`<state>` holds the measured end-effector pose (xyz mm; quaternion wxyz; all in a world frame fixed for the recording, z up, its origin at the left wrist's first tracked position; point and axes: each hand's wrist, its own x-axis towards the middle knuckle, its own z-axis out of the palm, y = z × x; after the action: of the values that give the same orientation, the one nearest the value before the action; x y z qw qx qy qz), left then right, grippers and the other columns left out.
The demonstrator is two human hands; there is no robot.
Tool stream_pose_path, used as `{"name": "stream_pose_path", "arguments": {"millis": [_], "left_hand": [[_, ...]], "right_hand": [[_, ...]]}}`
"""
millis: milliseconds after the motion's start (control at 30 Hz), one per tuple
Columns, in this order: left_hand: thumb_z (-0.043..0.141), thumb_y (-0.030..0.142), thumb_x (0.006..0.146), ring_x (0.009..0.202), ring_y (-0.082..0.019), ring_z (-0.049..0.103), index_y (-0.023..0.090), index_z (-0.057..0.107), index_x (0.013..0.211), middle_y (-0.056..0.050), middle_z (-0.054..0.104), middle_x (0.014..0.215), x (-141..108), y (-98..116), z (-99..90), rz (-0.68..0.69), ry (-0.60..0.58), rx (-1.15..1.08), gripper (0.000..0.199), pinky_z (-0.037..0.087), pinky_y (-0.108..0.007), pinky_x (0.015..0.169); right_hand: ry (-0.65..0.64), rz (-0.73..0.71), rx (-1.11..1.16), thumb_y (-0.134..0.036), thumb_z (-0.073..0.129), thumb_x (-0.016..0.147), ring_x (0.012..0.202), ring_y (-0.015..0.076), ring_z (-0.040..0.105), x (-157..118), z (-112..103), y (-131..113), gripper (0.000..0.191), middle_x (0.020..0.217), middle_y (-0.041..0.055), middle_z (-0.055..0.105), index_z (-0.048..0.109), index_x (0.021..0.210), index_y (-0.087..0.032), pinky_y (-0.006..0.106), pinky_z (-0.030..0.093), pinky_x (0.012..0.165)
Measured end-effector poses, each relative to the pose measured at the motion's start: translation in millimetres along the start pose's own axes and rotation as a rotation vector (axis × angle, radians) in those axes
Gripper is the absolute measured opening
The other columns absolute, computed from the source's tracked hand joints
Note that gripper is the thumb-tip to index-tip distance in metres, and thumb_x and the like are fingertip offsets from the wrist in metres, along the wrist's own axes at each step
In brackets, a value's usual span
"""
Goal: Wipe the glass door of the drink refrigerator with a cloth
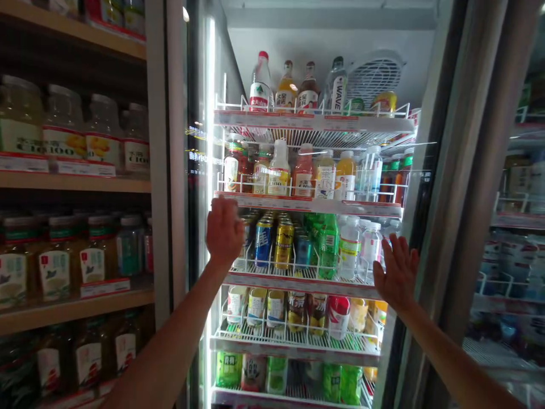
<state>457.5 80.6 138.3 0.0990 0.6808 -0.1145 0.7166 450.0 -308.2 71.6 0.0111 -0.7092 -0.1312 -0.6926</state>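
Both my arms reach forward at a lit drinks fridge (pixel 310 279). My left hand (pixel 225 232) is raised at its left side, fingers up and slightly blurred, holding nothing. Behind it stand a blue can (pixel 263 243) and a gold can (pixel 283 244). At the right side my right hand (pixel 397 272) is lifted with its fingers spread, also holding nothing. Nearest to it are clear bottles (pixel 370 250) and a green bottle (pixel 328 247). Faint reflections lie across the front, and I cannot tell whether either hand touches glass.
Wire shelves hold several rows of bottles and cans, with a red-capped water bottle (pixel 260 85) on top. A fan grille (pixel 377 76) sits at the back. Wooden shelves (pixel 76 182) with bottles stand left. A metal frame (pixel 472 170) borders the right, beside another stocked cooler.
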Motion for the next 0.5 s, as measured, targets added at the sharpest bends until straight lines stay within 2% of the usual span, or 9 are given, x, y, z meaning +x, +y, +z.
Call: {"name": "stream_pose_path", "arguments": {"millis": [33, 100, 133, 233, 267, 300, 400, 433, 500], "left_hand": [[0.032, 0.034, 0.092, 0.142, -0.027, 0.013, 0.012, 0.026, 0.143, -0.015, 0.022, 0.152, 1, -6, -1.0, -0.121, 0.067, 0.027, 0.055, 0.021, -0.048, 0.114], [0.035, 0.033, 0.092, 0.142, -0.028, 0.007, 0.009, 0.022, 0.144, -0.017, 0.017, 0.152, -2, -4, 0.3, -0.162, 0.113, 0.029, 0.059, 0.018, -0.05, 0.115], [0.037, 0.033, 0.091, 0.142, -0.028, 0.007, 0.01, 0.02, 0.145, -0.017, 0.017, 0.153, -6, 4, 2.2, -0.078, 0.08, 0.008, 0.061, 0.018, -0.049, 0.115], [0.04, 0.033, 0.09, 0.141, -0.026, 0.016, 0.018, 0.017, 0.146, -0.01, 0.024, 0.152, -17, 26, 6.5, 0.313, -0.114, -0.062, 0.062, 0.026, -0.046, 0.113], [0.039, 0.033, 0.091, 0.141, -0.025, 0.019, 0.02, 0.018, 0.146, -0.009, 0.025, 0.151, -18, 28, 6.5, 0.365, -0.137, -0.066, 0.06, 0.028, -0.044, 0.112], [0.037, 0.033, 0.092, 0.14, -0.025, 0.02, 0.021, 0.019, 0.146, -0.007, 0.024, 0.152, -17, 26, 5.8, 0.337, -0.118, -0.055, 0.058, 0.028, -0.044, 0.112], [0.031, 0.035, 0.094, 0.142, -0.026, 0.014, 0.018, 0.02, 0.145, -0.005, 0.014, 0.155, -9, 14, 4.8, -0.019, 0.091, 0.003, 0.055, 0.022, -0.046, 0.115], [0.03, 0.036, 0.094, 0.142, -0.027, 0.011, 0.016, 0.019, 0.145, -0.006, 0.012, 0.155, -7, 15, 5.9, -0.082, 0.123, 0.006, 0.056, 0.02, -0.046, 0.116], [0.033, 0.037, 0.094, 0.142, -0.027, 0.008, 0.013, 0.019, 0.145, -0.008, 0.014, 0.155, -7, 28, 10.1, 0.014, 0.073, -0.034, 0.059, 0.019, -0.047, 0.116]], "right_hand": [[-0.001, 0.006, -0.002, -0.028, 0.041, 0.089, 0.138, 0.0286, 0.027, 0, 0, -1, 0.063, 0.15, 0.011, 0.03, 0.018, 0.147, -0.023, 0.053, 0.018, 0.111], [-0.004, 0.012, -0.002, -0.028, 0.04, 0.09, 0.139, 0.0282, 0.026, 1, -1, -2, 0.061, 0.15, 0.0113, 0.031, 0.018, 0.147, -0.023, 0.052, 0.017, 0.112], [-0.005, 0.011, 0.0, -0.028, 0.039, 0.091, 0.139, 0.0279, 0.026, 1, -1, -2, 0.061, 0.15, 0.0113, 0.03, 0.018, 0.147, -0.023, 0.052, 0.017, 0.112], [0.0, -0.003, 0.01, -0.029, 0.04, 0.091, 0.139, 0.0271, 0.025, 1, -1, -1, 0.061, 0.15, 0.0105, 0.029, 0.018, 0.147, -0.023, 0.051, 0.016, 0.112], [-0.001, -0.007, 0.01, -0.029, 0.04, 0.091, 0.139, 0.027, 0.025, 1, -1, 0, 0.061, 0.151, 0.0103, 0.029, 0.018, 0.147, -0.023, 0.051, 0.016, 0.112], [0.001, -0.01, 0.007, -0.029, 0.04, 0.091, 0.139, 0.027, 0.024, 1, -1, 1, 0.062, 0.151, 0.0103, 0.029, 0.018, 0.147, -0.023, 0.051, 0.016, 0.112], [0.007, -0.029, -0.002, -0.028, 0.04, 0.09, 0.14, 0.027, 0.024, 1, 0, 1, 0.062, 0.151, 0.011, 0.028, 0.017, 0.148, -0.021, 0.051, 0.017, 0.112], [0.012, -0.035, -0.006, -0.028, 0.04, 0.09, 0.139, 0.027, 0.024, 1, 0, 1, 0.062, 0.151, 0.0115, 0.029, 0.018, 0.148, -0.021, 0.051, 0.017, 0.112], [0.021, -0.041, -0.011, -0.028, 0.04, 0.09, 0.139, 0.0268, 0.025, 2, -1, 1, 0.062, 0.15, 0.012, 0.03, 0.018, 0.147, -0.02, 0.05, 0.017, 0.112]]}}
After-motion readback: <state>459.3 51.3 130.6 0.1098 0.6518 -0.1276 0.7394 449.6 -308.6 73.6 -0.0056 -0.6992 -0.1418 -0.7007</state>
